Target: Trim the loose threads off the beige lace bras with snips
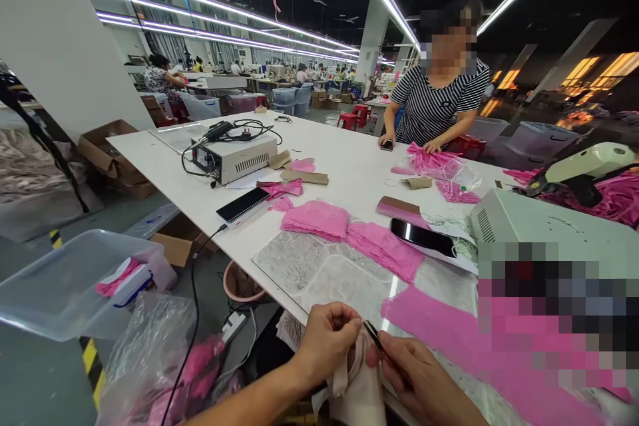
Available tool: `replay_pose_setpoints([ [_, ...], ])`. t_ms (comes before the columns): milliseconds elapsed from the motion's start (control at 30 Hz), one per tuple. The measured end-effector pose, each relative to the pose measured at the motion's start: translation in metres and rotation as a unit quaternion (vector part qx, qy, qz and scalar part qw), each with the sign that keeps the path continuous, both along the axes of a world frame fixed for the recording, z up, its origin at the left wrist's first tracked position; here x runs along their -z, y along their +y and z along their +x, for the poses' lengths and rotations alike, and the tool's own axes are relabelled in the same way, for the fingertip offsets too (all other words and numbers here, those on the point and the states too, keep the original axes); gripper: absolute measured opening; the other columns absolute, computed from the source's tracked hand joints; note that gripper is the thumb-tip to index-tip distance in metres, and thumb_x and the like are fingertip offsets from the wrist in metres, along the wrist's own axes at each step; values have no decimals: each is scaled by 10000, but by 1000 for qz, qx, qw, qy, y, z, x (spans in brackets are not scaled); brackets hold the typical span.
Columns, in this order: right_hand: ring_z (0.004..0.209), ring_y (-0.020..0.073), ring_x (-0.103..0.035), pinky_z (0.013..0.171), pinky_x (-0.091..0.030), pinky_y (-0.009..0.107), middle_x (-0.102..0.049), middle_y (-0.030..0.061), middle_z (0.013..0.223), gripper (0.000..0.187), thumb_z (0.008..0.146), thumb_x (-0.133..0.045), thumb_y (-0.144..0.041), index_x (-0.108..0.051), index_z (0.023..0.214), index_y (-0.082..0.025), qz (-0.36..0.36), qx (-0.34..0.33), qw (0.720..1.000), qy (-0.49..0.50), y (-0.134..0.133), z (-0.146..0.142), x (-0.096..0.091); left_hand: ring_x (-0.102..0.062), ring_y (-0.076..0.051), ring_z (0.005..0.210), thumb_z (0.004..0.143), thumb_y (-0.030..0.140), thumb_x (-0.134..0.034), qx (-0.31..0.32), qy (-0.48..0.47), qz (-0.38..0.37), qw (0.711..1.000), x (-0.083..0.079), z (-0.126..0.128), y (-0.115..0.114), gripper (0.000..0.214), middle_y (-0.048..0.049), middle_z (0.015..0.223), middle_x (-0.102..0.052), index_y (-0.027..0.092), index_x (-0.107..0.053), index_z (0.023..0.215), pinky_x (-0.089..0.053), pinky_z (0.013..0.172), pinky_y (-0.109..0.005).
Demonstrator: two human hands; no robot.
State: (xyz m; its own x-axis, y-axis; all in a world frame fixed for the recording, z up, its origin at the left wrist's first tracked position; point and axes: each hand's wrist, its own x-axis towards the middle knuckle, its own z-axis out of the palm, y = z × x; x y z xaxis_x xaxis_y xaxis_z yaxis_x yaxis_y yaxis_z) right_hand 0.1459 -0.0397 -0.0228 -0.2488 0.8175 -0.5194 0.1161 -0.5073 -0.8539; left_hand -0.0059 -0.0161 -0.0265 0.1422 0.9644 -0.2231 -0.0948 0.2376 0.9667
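Observation:
At the table's near edge my left hand point(327, 339) pinches a pale beige piece of fabric point(357, 383), fingers closed on it. My right hand point(417, 376) grips a small dark tool point(375, 338), thin like tweezers or snips, its tip touching the fabric between the two hands. Beyond the hands lie pink lace pieces point(317, 219), more of the pink lace point(387, 247) and a clear plate over white lace point(319, 269).
On the white table point(349, 166) stand a white control box with cables point(234, 156), two phones point(242, 205) point(422, 237) and a grey machine point(539, 226). A person in a striped shirt point(439, 103) handles pink fabric opposite. A clear bin point(74, 283) and plastic bags sit left.

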Motion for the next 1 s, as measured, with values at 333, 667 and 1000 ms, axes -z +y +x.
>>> replay_pose_setpoints([
  [333,328,40,-97,355,-26,221,-237,-118,380,486,689,-518,-650,-583,629,-172,-4,-5,1000,27,2,-3,-9,-463,-82,468,615,271,-671,-20,-18,-10,1000,1,1,1,154,18,513,-574,127,-618,600,-347,495,-201],
  [667,321,20,-89,326,-35,198,-318,-111,442,365,704,-581,-544,-552,640,-186,-13,72,994,79,-1,0,-20,-405,-72,484,604,264,-676,-9,-36,-21,999,3,4,-3,157,27,508,-533,121,-614,585,-306,495,-197],
  [1000,460,94,-233,420,-178,219,-259,-88,474,389,754,-539,-541,-618,696,-165,144,92,984,-54,-6,0,-14,-359,-68,480,628,292,-660,8,-29,-16,999,1,2,-1,181,47,515,-474,122,-599,628,-278,486,-197],
])
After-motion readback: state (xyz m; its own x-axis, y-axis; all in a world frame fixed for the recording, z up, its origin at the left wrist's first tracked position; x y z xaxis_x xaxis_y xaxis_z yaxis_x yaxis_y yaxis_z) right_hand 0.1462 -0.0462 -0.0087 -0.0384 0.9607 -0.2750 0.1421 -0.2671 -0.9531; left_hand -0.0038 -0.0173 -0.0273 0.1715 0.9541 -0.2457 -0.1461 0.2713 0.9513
